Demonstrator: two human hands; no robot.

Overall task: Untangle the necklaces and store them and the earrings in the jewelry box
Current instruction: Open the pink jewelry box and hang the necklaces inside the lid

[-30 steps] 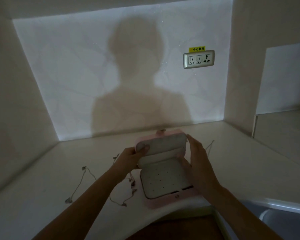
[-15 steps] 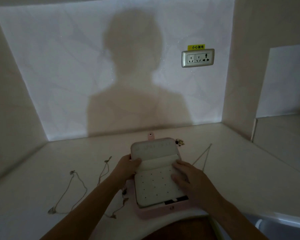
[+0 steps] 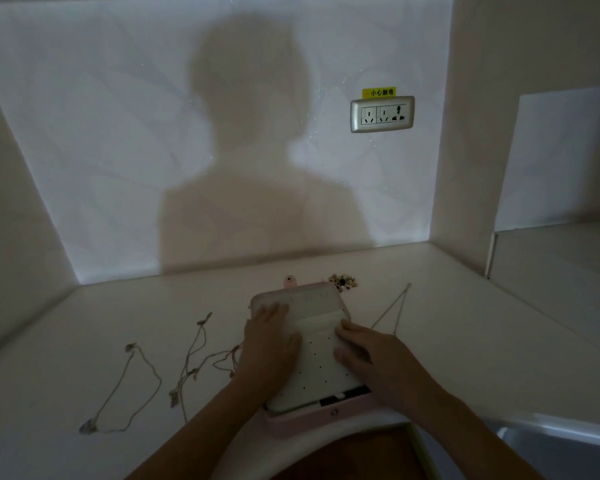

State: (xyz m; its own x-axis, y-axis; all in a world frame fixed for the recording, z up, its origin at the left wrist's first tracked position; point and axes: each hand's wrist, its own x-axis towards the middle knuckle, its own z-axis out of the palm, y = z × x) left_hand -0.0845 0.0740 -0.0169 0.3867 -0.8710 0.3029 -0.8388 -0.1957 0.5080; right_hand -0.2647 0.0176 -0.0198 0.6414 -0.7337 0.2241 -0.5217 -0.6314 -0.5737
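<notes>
1. Counter (image 3: 471,344), left part: one necklace loop (image 3: 127,388) lies by itself. Just beside it, a tangled bunch of necklaces (image 3: 201,362) reaches to the left wrist; the number of strands cannot be told.
2. Left hand (image 3: 270,344): flat, fingers straight, pressing on the left side of the jewelry box (image 3: 314,415) across the hinge fold. It holds nothing.
3. One jewelry box, pink, open, at the counter's near edge. A white panel (image 3: 317,372) with small holes fills its base.
4. Earrings (image 3: 342,282): one small cluster behind the lid, count unclear.
5. Right hand (image 3: 373,360): fingers lightly bent on the panel's right edge; whether they grip it cannot be told.
6. One chain (image 3: 394,311) lies right of the box.
7. Wall socket (image 3: 381,114): one plate, two outlets. Yellow label (image 3: 379,92) reads "小心触电".
</notes>
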